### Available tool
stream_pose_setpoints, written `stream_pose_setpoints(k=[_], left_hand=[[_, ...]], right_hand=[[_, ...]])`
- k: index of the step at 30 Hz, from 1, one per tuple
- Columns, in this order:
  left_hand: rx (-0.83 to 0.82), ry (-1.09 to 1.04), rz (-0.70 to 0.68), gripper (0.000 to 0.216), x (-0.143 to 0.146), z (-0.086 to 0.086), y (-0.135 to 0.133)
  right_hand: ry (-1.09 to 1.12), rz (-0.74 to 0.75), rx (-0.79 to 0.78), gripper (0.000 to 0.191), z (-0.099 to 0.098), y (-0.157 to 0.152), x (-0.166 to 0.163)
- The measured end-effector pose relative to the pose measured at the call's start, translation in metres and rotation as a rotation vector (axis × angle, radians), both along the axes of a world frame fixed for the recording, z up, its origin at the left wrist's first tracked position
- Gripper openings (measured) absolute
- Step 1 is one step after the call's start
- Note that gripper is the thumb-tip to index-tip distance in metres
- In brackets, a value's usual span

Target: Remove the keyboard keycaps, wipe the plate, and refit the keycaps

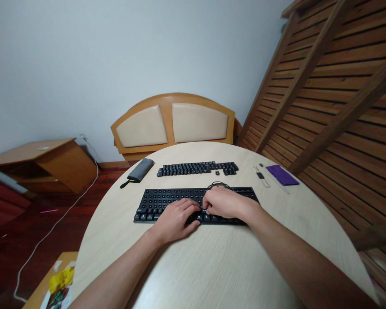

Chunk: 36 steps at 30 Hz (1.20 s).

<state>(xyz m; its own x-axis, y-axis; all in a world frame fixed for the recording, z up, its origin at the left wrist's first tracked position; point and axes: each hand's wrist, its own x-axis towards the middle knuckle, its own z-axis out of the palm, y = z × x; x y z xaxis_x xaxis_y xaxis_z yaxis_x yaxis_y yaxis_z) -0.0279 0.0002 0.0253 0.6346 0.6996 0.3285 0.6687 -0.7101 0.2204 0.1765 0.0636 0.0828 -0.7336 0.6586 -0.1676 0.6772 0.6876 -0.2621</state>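
Observation:
A black keyboard (157, 204) lies on the round light-wood table (212, 266) in front of me. My left hand (176, 219) rests on its lower middle with the fingers bent down onto the keys. My right hand (227, 203) lies just to the right, its fingers curled into a pinch at the keys next to my left fingertips. What the pinch holds is hidden. Behind the keyboard, loose black keycaps (196, 168) are laid out in rows, with a single keycap (217, 173) apart from them.
A grey pouch (140, 169) lies at the back left of the table. A purple cloth (282, 174) and a small tool (260, 175) lie at the back right. A slatted wooden frame (334, 94) leans on the right; a headboard (173, 122) and cabinet (51, 165) stand behind.

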Motion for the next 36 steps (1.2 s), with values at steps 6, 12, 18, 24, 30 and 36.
stream_pose_setpoints(k=[6,12,18,24,30,36], left_hand=[[-0.012,0.015,0.004,0.025,-0.001,0.000,0.000],[-0.011,0.009,0.002,0.026,0.000,0.002,-0.001],[-0.018,0.017,0.009,0.024,0.000,0.000,0.000],[-0.028,0.018,0.008,0.024,-0.001,0.001,0.000],[-0.032,0.015,0.003,0.024,-0.001,0.001,0.000],[-0.045,0.031,0.015,0.023,-0.005,0.002,0.000]], right_hand=[[0.032,0.011,-0.073,0.021,-0.005,0.006,0.001],[0.088,0.007,-0.180,0.018,-0.006,0.023,0.016],[0.121,-0.305,0.301,0.032,-0.023,0.055,0.042],[0.084,-0.350,0.334,0.048,-0.065,0.075,0.053],[0.103,-0.304,0.338,0.039,-0.074,0.081,0.053],[0.163,-0.277,0.339,0.033,-0.072,0.080,0.050]])
